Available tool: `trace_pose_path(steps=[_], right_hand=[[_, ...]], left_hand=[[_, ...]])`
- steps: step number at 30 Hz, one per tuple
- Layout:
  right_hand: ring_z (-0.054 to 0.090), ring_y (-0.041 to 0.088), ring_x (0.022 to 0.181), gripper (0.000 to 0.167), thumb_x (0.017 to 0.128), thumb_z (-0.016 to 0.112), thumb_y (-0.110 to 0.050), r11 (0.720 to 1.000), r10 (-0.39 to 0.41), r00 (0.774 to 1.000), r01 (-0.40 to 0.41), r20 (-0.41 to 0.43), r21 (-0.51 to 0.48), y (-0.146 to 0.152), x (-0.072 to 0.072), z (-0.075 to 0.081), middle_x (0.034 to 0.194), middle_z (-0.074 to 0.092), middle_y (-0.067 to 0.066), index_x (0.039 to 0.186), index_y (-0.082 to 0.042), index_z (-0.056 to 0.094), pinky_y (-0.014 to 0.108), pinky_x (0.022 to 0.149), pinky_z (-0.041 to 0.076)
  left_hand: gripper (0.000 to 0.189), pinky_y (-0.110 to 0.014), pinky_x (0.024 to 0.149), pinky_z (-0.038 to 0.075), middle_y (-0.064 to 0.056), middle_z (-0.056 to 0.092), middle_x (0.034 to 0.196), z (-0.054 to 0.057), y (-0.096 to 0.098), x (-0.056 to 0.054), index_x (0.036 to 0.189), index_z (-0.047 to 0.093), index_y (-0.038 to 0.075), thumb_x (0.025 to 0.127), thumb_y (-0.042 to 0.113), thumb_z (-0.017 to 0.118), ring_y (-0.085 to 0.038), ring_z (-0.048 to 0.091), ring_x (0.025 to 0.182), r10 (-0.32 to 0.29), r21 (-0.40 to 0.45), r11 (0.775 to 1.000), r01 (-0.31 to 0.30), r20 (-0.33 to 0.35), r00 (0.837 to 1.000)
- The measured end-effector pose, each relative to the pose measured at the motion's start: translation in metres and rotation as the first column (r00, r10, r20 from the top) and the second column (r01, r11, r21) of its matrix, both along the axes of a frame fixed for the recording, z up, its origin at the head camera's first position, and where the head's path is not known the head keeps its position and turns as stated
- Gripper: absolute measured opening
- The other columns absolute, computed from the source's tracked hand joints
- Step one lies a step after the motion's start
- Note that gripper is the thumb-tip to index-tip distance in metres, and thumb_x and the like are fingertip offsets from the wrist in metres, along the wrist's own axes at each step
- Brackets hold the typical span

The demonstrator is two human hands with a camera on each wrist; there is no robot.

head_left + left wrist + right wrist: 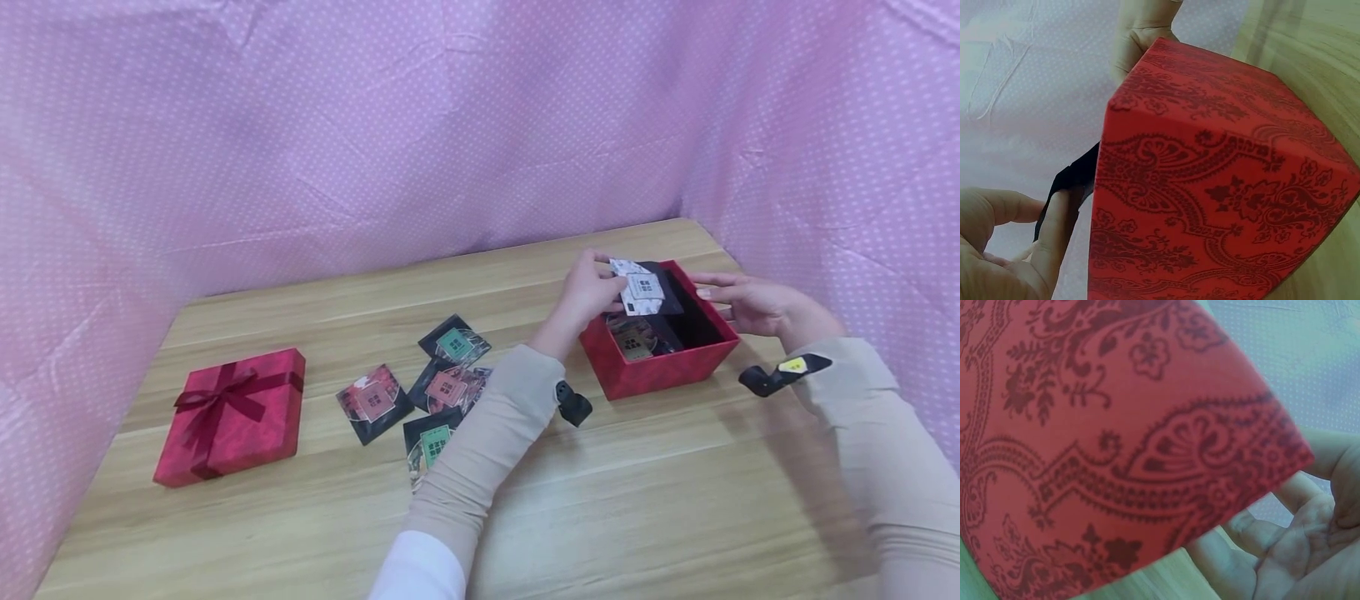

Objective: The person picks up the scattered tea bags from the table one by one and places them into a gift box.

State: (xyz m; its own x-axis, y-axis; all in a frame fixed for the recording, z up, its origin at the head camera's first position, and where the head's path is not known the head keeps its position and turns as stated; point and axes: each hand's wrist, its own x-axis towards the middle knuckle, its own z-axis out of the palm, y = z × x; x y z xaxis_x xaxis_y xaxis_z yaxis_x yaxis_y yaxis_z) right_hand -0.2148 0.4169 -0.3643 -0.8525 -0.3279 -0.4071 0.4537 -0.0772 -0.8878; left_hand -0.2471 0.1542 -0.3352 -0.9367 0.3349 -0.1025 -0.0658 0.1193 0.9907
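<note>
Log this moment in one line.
left hand: pinches white-labelled packet over red box | right hand: at box's right side | lid: on table | loose packets: between lid and box

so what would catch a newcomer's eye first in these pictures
Probably the open red box on the right of the table, with the left hand pinching a white-patterned packet at its opening. Then the bow-tied red lid at left, scattered packets lying between. Pink dotted cloth fills the background.

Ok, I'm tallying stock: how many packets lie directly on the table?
4 visible: a red-labelled packet nearest the lid; to its right, a green-labelled one behind, a red-labelled one between and a green-labelled one in front. The left sleeve may hide more.
</note>
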Motion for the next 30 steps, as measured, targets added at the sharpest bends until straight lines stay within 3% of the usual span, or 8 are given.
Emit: trace_pose_path(steps=[9,15,24,30], right_hand=[[0.067,0.016,0.090,0.036,0.101,0.040,-0.010,0.999,0.022,1.000,-0.022,-0.006,-0.036,0.001,0.000,-0.002,0.100,0.070,-0.006,0.106,-0.031,0.069,0.031,0.078,0.056],[0.067,0.016,0.091,0.037,0.101,0.040,-0.010,0.999,0.033,0.999,-0.033,-0.011,-0.041,0.002,0.000,-0.002,0.101,0.070,-0.007,0.106,-0.032,0.069,0.032,0.078,0.056],[0.067,0.017,0.095,0.041,0.101,0.037,-0.007,0.989,0.099,0.995,-0.101,-0.024,-0.108,0.004,-0.002,-0.001,0.107,0.070,-0.007,0.111,-0.031,0.069,0.032,0.081,0.056],[0.067,0.016,0.094,0.040,0.102,0.037,-0.008,0.994,0.075,0.997,-0.076,-0.009,-0.082,0.005,-0.001,-0.002,0.105,0.070,-0.006,0.109,-0.031,0.069,0.032,0.081,0.056]], left_hand=[[0.039,-0.028,0.062,0.059,-0.020,0.064,0.110,0.001,-0.003,0.001,0.126,0.043,0.001,0.090,0.001,0.060,-0.029,0.070,0.082,-0.068,-0.041,0.997,0.067,-0.010,0.998],[0.038,-0.026,0.065,0.058,-0.016,0.067,0.108,0.002,-0.012,0.000,0.124,0.046,0.005,0.091,0.008,0.062,-0.024,0.070,0.079,-0.079,-0.117,0.990,0.074,-0.037,0.996],[0.035,-0.027,0.067,0.059,-0.017,0.065,0.114,0.007,-0.030,-0.006,0.124,0.049,0.004,0.092,0.008,0.061,-0.023,0.069,0.083,-0.087,-0.098,0.992,0.079,-0.073,0.994],[0.032,-0.024,0.067,0.057,-0.012,0.065,0.114,0.006,-0.048,-0.008,0.123,0.050,0.009,0.093,0.012,0.061,-0.018,0.066,0.080,-0.091,-0.187,0.980,0.069,-0.111,0.990]])
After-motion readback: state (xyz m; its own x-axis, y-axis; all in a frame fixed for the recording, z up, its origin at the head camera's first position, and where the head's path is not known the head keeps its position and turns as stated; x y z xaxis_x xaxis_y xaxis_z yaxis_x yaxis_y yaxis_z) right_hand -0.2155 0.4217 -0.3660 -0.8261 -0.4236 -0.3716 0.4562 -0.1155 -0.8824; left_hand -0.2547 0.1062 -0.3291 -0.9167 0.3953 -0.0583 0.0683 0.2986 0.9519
